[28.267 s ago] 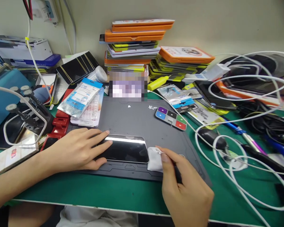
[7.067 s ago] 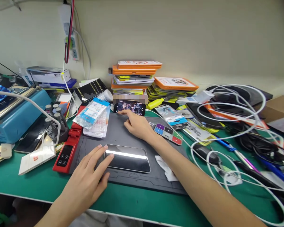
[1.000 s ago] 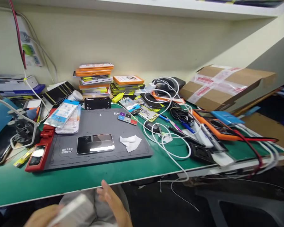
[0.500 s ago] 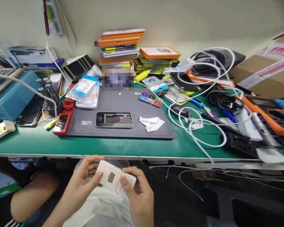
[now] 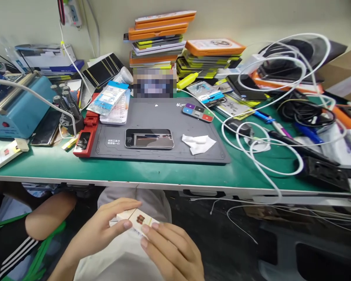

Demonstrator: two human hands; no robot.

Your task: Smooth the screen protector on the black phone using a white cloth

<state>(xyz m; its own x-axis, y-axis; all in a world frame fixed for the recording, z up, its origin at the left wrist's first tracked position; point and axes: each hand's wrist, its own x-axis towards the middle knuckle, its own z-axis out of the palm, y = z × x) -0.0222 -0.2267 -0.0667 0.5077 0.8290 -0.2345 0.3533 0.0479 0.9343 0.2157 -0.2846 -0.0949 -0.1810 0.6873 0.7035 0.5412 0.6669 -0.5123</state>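
Observation:
Below the table edge, over my lap, I hold a small white cardboard box [image 5: 139,217] with a red and gold emblem on the side facing up. My left hand [image 5: 105,226] grips its left end between the thumb and fingers. My right hand [image 5: 174,249] closes on the right end from the near side, its fingers lying over the box and hiding part of it. On the grey work mat [image 5: 114,154] in front of me lies a smartphone [image 5: 149,139], screen up. A crumpled white wipe [image 5: 198,143] rests to its right.
At left are a red clamp device [image 5: 83,142], a screwdriver holder [image 5: 68,113] and a blue machine [image 5: 20,105]. Orange cases [image 5: 160,31] are stacked behind the mat. Coiled white cable [image 5: 269,171] sprawls at right. Another person's leg [image 5: 51,214] is at lower left.
The box has turned over, from a gold-marked face to one with a red and gold emblem. My right hand now covers more of it. The view has shifted, too.

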